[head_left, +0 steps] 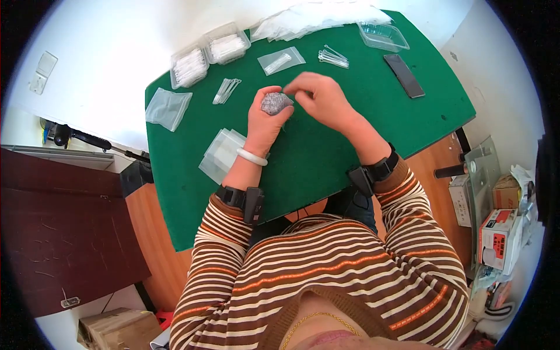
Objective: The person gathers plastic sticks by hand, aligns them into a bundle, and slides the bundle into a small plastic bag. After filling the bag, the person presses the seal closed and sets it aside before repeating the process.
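My left hand [265,119] is closed around a grey, mottled, fuzzy-looking ball [276,104], perhaps of yarn, held above the green table. Just to its right, my right hand [321,98] has its fingers curled in a pinch close to the ball's upper right side. Whatever sits between those fingertips, if anything, is too small to make out. Flat clear plastic bags [220,157] lie on the table to the left of my left wrist. A small bunch of thin white sticks [226,91] rests beyond them.
Along the far side of the green table [315,157] are two tubs of white sticks [190,67], a bag with sticks [281,60], loose loop-ended sticks [333,57], white plastic sheets [321,20] and a clear tray [383,36]. A phone [403,76] lies right; another bag [168,108] lies left.
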### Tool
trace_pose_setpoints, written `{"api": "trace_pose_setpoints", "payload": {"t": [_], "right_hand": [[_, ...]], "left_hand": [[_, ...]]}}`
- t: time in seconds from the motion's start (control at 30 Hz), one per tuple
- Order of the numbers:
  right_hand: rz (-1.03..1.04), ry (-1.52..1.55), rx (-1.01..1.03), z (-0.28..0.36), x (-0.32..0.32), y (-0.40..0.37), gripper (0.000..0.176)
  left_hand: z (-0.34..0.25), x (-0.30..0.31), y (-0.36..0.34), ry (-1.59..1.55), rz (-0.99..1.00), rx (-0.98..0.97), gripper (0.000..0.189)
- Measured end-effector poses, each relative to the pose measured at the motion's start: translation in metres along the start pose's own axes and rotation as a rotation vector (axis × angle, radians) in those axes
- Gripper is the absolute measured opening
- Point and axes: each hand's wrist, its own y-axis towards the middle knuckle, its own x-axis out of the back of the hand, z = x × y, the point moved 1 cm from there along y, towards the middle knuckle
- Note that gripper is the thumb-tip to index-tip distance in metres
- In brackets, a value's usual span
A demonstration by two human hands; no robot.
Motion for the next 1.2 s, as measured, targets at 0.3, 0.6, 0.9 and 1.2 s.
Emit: {"api": "trace_pose_setpoints", "payload": {"t": [0.3, 0.6, 0.9, 1.2], "right_hand": [[0.186, -0.445, 0.298, 0.030, -0.048, 0.013, 0.052], [0.147, 0.355, -0.210, -0.020, -0.033, 0.038, 0.054], [0.169, 0.024, 0.042, 0.010, -0.071, 0.010, 0.067], [0.137, 0.237, -0.071, -0.013, -0.085, 0.007, 0.053]], "left_hand": [[0.024, 0.005, 0.011, 0.499, -0.090, -0.566, 0.039], [0.003, 0.031, 0.012, -0.666, -0.102, 0.164, 0.025], [-0.001, 0.036, 0.012, -0.871, -0.144, 0.268, 0.023], [-0.010, 0.013, 0.003, -0.569, -0.084, 0.227, 0.030]]}}
